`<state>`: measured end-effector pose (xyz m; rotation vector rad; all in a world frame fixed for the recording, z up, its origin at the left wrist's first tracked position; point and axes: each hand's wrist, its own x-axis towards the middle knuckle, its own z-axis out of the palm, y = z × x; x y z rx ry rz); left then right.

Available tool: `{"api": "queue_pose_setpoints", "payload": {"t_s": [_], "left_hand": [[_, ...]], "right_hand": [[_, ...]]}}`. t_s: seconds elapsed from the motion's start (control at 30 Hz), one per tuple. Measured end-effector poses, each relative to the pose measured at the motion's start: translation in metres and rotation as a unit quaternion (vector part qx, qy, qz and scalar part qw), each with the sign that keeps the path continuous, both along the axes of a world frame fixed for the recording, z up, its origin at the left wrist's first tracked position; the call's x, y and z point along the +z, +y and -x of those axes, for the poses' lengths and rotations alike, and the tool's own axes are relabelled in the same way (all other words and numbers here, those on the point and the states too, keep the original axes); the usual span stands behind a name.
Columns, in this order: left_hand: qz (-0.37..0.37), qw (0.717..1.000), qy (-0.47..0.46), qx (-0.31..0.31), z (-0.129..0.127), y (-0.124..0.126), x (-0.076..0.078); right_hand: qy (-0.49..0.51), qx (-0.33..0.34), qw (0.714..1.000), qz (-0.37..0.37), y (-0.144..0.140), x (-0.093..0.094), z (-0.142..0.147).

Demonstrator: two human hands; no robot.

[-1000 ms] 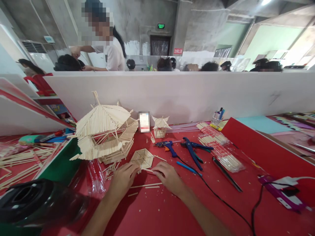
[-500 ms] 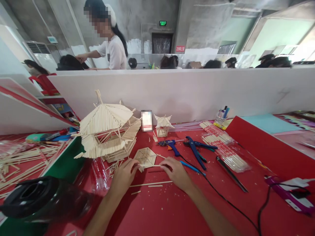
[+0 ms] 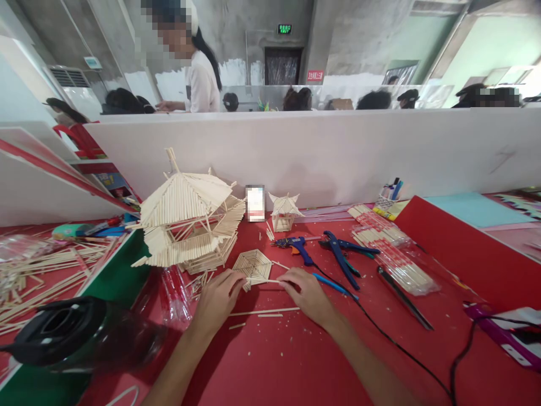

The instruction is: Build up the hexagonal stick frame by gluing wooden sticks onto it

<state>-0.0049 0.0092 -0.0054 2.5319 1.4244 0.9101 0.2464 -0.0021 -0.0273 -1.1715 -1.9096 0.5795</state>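
Observation:
In the head view, my left hand (image 3: 220, 293) is closed in a pinch at the near left corner of a hexagonal stick panel (image 3: 253, 265) lying flat. My right hand (image 3: 305, 293) pinches the right end of a thin wooden stick (image 3: 271, 281), which lies along the panel's near edge and reaches toward my left fingertips. My fingers partly hide both ends. Just nearer me lie a longer stick (image 3: 266, 311) and short offcuts (image 3: 270, 316). Behind my left hand stands a large stick pavilion (image 3: 190, 220); a small stick pavilion (image 3: 285, 211) stands beyond the panel.
A blue glue gun (image 3: 297, 245), cutting pliers (image 3: 342, 259), a blue pen-like tool (image 3: 333, 286) and bagged sticks (image 3: 401, 265) lie to the right. A dark bottle (image 3: 80, 332) stands at left. A lit phone (image 3: 255, 204) leans on the white partition (image 3: 338, 152); people are beyond it.
The view has shifted slightly, so the table things appear a little right and higher. My hands keep nearly the same hold. Beyond the partition, the standing person's arm has lowered.

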Motion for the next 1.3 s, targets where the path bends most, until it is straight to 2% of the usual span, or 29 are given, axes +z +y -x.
{"api": "queue_pose_setpoints", "payload": {"t_s": [0.17, 0.37, 0.6, 0.73, 0.9, 1.3], "left_hand": [[-0.007, 1.000, 0.024, 0.004, -0.001, -0.001, 0.000], [0.031, 0.997, 0.064, 0.005, 0.000, 0.000, -0.002], [0.024, 0.996, 0.050, -0.073, 0.007, 0.008, -0.016], [0.031, 0.994, 0.058, -0.084, 0.007, 0.009, -0.022], [0.044, 0.992, 0.063, -0.103, 0.009, 0.010, -0.022], [0.082, 0.989, 0.054, -0.107, 0.013, 0.008, -0.022]], "right_hand": [[0.002, 0.001, 1.000, -0.005, 0.000, -0.001, 0.002], [-0.009, -0.003, 1.000, -0.007, 0.004, -0.007, 0.006], [-0.057, -0.005, 0.998, 0.002, 0.011, -0.015, -0.002], [-0.071, -0.004, 0.997, -0.005, 0.014, -0.019, 0.000], [-0.072, -0.003, 0.997, -0.004, 0.016, -0.021, 0.001], [-0.052, 0.004, 0.998, 0.025, 0.019, -0.028, 0.000]]}}
